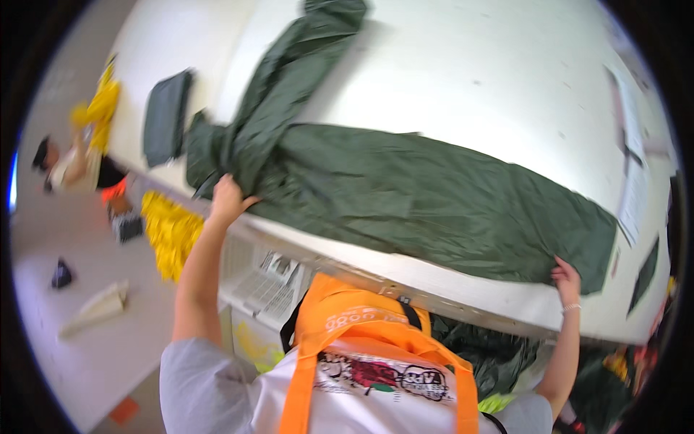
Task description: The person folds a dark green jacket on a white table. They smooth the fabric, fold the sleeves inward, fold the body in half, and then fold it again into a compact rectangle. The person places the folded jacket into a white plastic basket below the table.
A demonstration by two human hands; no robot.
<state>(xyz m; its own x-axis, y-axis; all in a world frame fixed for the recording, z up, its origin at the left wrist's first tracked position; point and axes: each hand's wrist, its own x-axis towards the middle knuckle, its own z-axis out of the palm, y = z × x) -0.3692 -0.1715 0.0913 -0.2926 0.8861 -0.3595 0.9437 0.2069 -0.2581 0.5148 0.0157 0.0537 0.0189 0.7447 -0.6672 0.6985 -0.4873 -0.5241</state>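
Observation:
A dark green raincoat [426, 195] lies lengthwise along the near edge of the white table [477, 72], its surface wrinkled. One long sleeve [289, 72] stretches away from me toward the far side, over the bunched left end. My left hand [230, 201] grips the coat's near edge beside that bunched part, with the thumb pointing right. Far to the right, my right hand [567, 281] has its fingers closed on the near edge close to the wide end. Some fingertips of both hands are hidden in the fabric.
A folded dark green bundle [166, 119] lies left of the coat. Yellow material [172, 233] hangs below the table's left side. At far left stands a person [76, 166] near a yellow garment [103, 108]. White strips [632, 181] lie at right. Dark green material [484, 354] sits under the table edge.

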